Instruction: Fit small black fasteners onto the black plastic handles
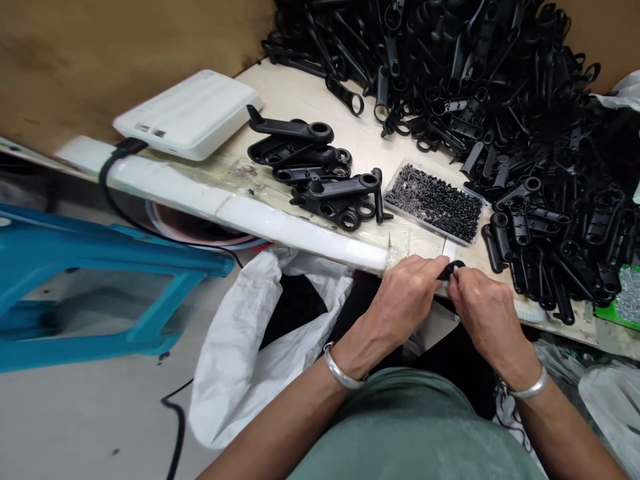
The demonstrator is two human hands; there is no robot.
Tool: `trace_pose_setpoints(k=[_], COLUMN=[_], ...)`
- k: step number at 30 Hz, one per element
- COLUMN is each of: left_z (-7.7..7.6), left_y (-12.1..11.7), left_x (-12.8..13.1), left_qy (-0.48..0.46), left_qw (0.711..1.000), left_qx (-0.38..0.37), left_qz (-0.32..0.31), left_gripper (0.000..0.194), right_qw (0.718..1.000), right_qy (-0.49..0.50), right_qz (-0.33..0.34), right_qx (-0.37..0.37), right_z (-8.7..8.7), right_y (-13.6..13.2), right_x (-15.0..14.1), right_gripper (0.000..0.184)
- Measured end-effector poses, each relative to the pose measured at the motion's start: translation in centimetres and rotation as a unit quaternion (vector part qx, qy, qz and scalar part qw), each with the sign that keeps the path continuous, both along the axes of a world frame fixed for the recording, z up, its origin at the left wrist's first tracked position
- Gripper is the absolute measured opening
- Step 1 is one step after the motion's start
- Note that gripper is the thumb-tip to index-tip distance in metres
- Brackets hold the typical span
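At the table's front edge my left hand is closed round a black plastic part, of which only a rounded end shows. My right hand is closed at the other side of that end, its fingertips pinched together; whether a small piece sits between them is hidden. Just beyond my hands lies a clear shallow tray of tiny black pieces. Left of the tray is a small stack of black plastic arms with ring-shaped ends.
A large heap of black plastic arms covers the table's back and right. A white box with a cable lies at the left. White foam lines the edge. A blue stool and a white sack are below; a green tray is far right.
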State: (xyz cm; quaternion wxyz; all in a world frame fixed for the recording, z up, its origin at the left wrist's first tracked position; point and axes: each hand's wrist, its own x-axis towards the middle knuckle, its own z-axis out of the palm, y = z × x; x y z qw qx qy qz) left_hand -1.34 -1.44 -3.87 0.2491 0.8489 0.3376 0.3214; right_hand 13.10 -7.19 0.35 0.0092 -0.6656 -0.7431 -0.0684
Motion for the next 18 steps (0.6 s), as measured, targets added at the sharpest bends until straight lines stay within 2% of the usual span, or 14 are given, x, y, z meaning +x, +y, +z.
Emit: trace_pose_setpoints(k=[3, 6, 8, 10, 14, 18], left_z=[-0.1, -0.2, -0.2, -0.2, -0.2, -0.2], left_y=[0.0, 0.0, 0.1, 0.1, 0.2, 0.3], left_x=[0.0, -0.1, -0.1, -0.1, -0.1, -0.1], left_qy=[-0.012, -0.018, -0.015, -0.015, -0.019, -0.016], left_qw=[1.000, 1.000, 1.000, 1.000, 1.000, 1.000], left_qx=[-0.004, -0.007, -0.007, -0.007, -0.003, 0.005], left_qz=[-0.002, -0.003, -0.004, -0.003, 0.002, 0.000], left_gripper=[0.026, 0.025, 0.024, 0.024, 0.026, 0.019], right_qw=[0.994, 0.962, 0.945, 0.949, 0.975, 0.977], right_qy=[0.104, 0.249, 0.293, 0.287, 0.213, 0.208], right_qz=[-0.039, -0.101, -0.126, -0.120, -0.058, -0.043], right_qx=[-0.006, -0.052, -0.073, -0.057, 0.015, -0.017], right_z=[0.2, 0.5, 0.5, 0.4, 0.1, 0.5], right_y=[0.4, 0.9, 1.0, 0.9, 0.2, 0.2], right_x=[0.4, 1.2, 1.5, 1.6, 1.2, 1.3], right_gripper=[0.018, 0.013, 0.012, 0.013, 0.017, 0.019])
